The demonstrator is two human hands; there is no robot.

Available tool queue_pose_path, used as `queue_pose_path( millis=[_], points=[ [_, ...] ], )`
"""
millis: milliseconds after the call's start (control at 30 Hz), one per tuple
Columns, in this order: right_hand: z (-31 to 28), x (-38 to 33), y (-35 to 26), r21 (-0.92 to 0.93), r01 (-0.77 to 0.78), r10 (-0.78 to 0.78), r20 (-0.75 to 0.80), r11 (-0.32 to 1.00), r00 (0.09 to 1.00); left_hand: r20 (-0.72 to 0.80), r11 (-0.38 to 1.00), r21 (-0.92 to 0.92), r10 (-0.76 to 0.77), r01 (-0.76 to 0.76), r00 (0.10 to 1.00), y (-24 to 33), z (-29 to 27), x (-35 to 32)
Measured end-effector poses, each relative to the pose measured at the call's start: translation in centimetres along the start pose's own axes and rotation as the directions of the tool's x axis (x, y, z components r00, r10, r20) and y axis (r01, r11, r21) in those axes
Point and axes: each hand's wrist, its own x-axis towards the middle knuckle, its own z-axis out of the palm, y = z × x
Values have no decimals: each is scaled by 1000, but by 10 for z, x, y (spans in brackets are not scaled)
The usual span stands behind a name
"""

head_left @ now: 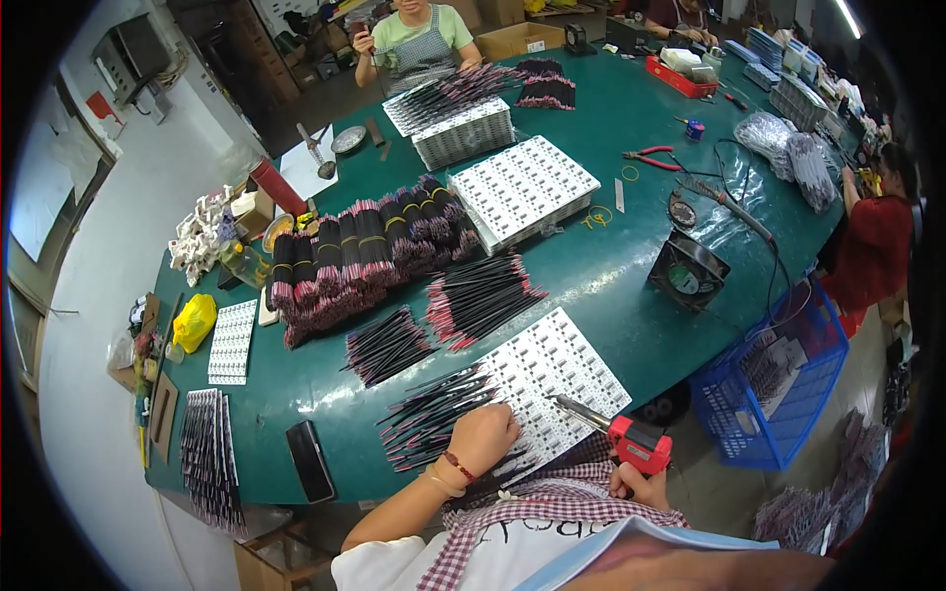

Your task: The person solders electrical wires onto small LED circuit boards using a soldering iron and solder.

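In the lower middle of the frame, the left hand lies with fingers curled and pressed down on the loose black-and-red wire leads, at the near edge of the white panel of small circuit boards. Just to the right, the right hand has its fingers wrapped around the red pistol-shaped soldering iron, its tip over the panel's lower edge. I think it is best to keep one lead flat and steady on its pad and to touch the tip only shortly.

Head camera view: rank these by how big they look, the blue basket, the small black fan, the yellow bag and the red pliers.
1. blue basket
2. small black fan
3. yellow bag and red pliers: too alike to rank, and the pliers lie farther from the camera.
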Motion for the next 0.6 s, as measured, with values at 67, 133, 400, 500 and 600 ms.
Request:
queue_pose_path(
  millis=[67, 133, 400, 500, 600],
  points=[
    [0, 1, 0, 9, 7, -7, -1, 1000, 1000, -13, 999, 48, -9, 9, 1000, 2, 0, -1],
    [1, 1, -1, 34, 22, -22, -6, 999, 1000, -28, 998, 62, -3, 4, 1000, 3, 1, -2],
    [-1, 3, 2, 116, 91, -93, 15, 989, 996, -21, 1000, 18, 0, 0, 1000, 8, 2, -5],
    [-2, 3, 3, 121, 110, -115, 35, 987, 993, -62, 999, 48, 16, -13, 998, 12, 3, -10],
    [-1, 5, 3, 170, 108, -114, 23, 979, 993, -88, 997, 76, 31, -24, 996, 12, 7, -9]
  ],
)
